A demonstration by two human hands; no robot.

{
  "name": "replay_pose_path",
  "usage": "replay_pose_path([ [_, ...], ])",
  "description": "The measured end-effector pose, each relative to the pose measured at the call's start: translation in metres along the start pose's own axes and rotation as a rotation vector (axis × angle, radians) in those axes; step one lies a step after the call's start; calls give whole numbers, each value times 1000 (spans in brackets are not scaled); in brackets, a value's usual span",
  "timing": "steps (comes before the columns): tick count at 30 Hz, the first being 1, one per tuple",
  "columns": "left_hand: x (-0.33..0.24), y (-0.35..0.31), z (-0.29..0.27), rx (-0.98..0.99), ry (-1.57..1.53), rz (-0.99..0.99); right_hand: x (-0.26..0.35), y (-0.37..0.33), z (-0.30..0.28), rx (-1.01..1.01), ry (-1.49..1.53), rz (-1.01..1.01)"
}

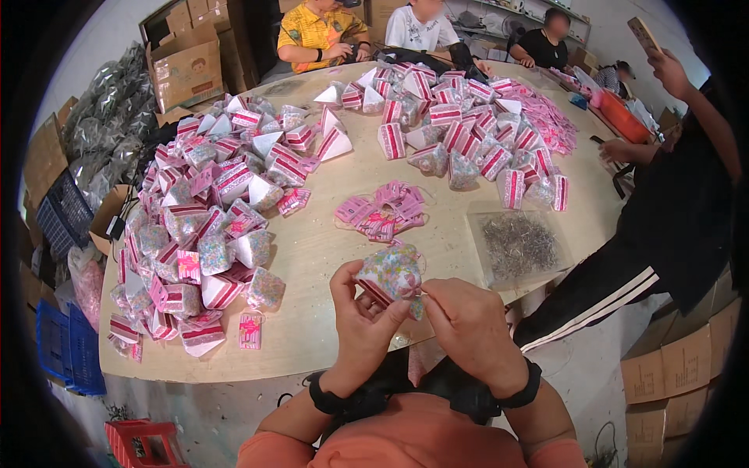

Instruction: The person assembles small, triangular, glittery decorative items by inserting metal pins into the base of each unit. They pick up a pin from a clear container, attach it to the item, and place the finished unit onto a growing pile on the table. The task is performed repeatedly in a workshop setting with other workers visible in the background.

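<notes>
A cake-slice-shaped plush piece [388, 265] with a pastel speckled top and dark red layered side is raised over the table's near edge. My left hand [360, 339] grips it from the left and below, thumb along its side. At its right end, the fingers of my right hand [474, 327] are pinched together by a small pale flap; whatever lies between them is too small to make out. Just beyond my hands lies a heap of pink printed tags [382, 212] with thin loops. A shallow clear tray [566, 269] of small metal pins stands to their right.
Large piles of similar cake-slice pieces lie at left [230, 179] and far right [484, 136]. More pink tags [546, 117] lie beyond. A person with a phone [644, 36] stands at right; others sit opposite. A blue crate [66, 351] and red stool [144, 441] are on the floor.
</notes>
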State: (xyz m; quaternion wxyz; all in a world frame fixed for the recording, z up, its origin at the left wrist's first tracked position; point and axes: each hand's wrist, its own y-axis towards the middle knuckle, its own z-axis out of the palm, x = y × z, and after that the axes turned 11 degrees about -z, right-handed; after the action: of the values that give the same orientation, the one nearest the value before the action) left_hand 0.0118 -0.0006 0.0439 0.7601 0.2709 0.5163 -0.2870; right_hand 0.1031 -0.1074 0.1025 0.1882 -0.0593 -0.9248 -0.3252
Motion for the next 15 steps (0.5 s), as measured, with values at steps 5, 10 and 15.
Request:
replay_pose_path([
  [5,9,-1,-3,-65,229,183,1,0,0,23,4,30],
  [10,8,0,-1,-74,131,122,1,0,2,27,19,54],
  [15,3,3,-4,-50,-68,40,3,2,0,29,56,51],
])
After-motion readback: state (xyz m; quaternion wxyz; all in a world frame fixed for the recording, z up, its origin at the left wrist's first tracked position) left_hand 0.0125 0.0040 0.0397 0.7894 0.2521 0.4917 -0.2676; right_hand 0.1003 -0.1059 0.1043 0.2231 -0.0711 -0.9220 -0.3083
